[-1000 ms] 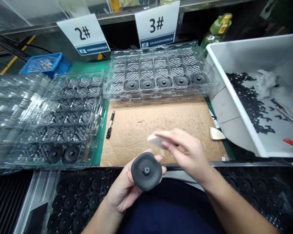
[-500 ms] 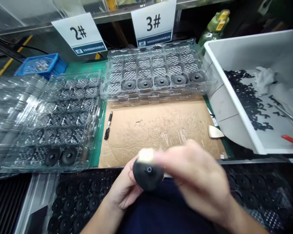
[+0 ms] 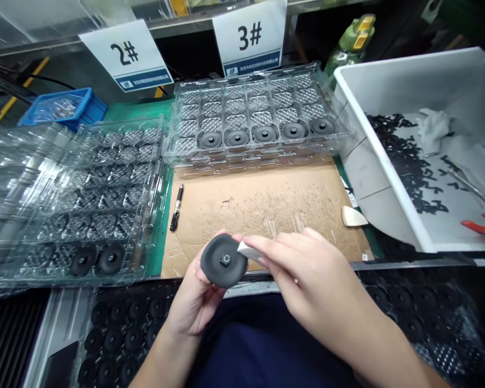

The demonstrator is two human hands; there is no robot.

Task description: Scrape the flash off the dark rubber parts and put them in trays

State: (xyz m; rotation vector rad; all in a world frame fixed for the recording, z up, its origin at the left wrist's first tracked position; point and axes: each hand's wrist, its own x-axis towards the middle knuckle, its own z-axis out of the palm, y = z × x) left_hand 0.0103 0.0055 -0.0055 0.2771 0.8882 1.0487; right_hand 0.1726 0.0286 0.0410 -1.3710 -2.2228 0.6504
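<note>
A round black rubber-looking disc (image 3: 214,261) with a small ring-shaped hub at its centre is held in my left hand (image 3: 194,302), its face tilted up toward me. My right hand (image 3: 311,269) pinches a small white block (image 3: 248,251), which meets the disc's right edge. Both hands are above the near edge of a cardboard sheet (image 3: 242,205). Beyond the cardboard, a clear plastic tray (image 3: 242,102) carries several like discs in its front row. A second white wedge (image 3: 353,216) lies at the cardboard's right side.
On the right stands a white bin (image 3: 388,178) with small black scraps, a white glove (image 3: 434,132) and a red-handled tool (image 3: 480,226). A pen (image 3: 177,207) lies left on the cardboard. More clear trays (image 3: 117,188), a blue basket (image 3: 64,108) and a green bottle (image 3: 353,43) stand around.
My left hand has shifted up and left with the disc. The white block has gone from the disc's upper edge to its right edge, and my right hand is less blurred.
</note>
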